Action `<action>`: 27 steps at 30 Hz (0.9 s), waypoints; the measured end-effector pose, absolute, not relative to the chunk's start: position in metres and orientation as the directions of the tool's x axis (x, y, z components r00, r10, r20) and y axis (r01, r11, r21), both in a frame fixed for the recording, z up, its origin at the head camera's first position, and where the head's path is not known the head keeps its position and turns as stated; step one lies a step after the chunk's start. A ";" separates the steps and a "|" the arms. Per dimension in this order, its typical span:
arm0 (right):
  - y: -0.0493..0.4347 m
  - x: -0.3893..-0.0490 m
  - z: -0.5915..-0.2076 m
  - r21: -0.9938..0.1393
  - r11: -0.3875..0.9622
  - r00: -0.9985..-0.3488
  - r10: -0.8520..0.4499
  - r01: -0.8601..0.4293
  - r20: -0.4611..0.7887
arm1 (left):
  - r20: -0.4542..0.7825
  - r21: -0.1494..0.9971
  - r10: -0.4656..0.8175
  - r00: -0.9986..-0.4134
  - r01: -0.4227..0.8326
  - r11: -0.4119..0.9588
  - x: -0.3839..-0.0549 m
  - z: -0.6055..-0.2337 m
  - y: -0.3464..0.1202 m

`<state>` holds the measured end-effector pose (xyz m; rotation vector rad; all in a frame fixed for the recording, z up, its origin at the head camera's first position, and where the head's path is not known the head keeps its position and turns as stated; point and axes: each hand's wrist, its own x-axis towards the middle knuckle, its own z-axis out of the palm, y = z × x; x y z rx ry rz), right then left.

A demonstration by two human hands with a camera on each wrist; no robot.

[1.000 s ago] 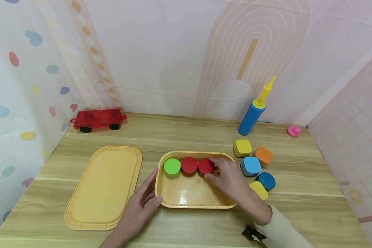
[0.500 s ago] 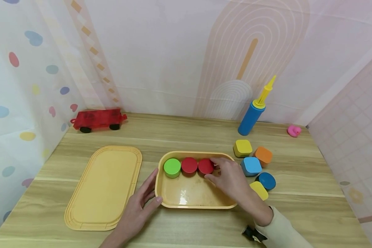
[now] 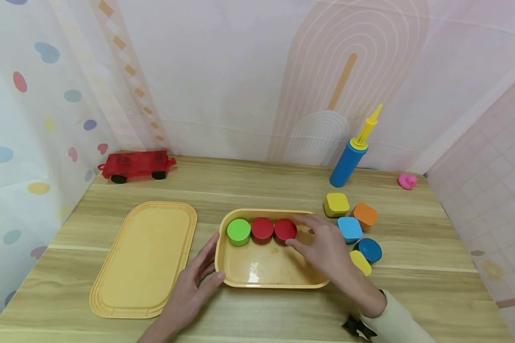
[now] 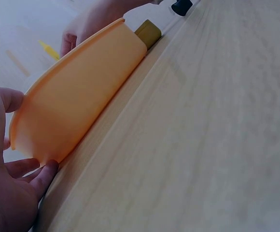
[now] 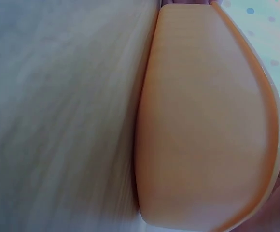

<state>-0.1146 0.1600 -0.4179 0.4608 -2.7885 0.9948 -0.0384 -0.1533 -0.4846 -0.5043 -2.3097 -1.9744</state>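
A deep yellow plastic tray (image 3: 263,286) lies in front of me in the head view. Along its back wall, a green round block (image 3: 238,232) is lined up with two red ones, a middle red block (image 3: 262,230) and a right red block (image 3: 285,231). My left hand (image 3: 193,286) holds the tray's left end; in the left wrist view its thumb (image 4: 13,99) is at the rim and its fingers bend in by the base. Reaching over the right end, my right hand (image 3: 326,245) has thumb and fingers parted beside the right red block, gripping nothing.
Right of the tray are a yellow block (image 3: 336,204), an orange block (image 3: 364,216), a light blue block (image 3: 349,229), a dark blue one and another yellow one. A flat yellow lid (image 3: 143,259) lies left. Behind stand a red wagon (image 3: 137,165), a blue pump (image 3: 347,164) and a pink duck (image 3: 407,181).
My right hand has loosened from the right red block and drawn slightly to the right. The block stays in line with the others, and my left hand has not moved.
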 end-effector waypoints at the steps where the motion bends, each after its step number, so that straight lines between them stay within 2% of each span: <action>1: 0.161 -0.114 -0.418 -0.602 0.723 -0.940 -0.233 -0.340 0.250 | 0.254 0.951 0.207 -0.945 0.283 0.125 -0.038 -0.485 -0.153; 7: 0.168 -0.109 -0.415 -0.641 0.674 -0.927 -0.210 -0.368 0.312 | 0.242 0.954 0.205 -0.948 0.272 0.128 -0.039 -0.485 -0.153; 15: 0.184 -0.100 -0.408 -0.683 0.642 -0.933 -0.170 -0.349 0.316 | 0.244 0.955 0.210 -0.947 0.273 0.120 -0.039 -0.485 -0.153; 27: 0.218 -0.087 -0.405 -0.637 0.657 -0.893 -0.129 -0.403 0.432 | 0.256 0.951 0.207 -0.944 0.285 0.123 -0.039 -0.484 -0.153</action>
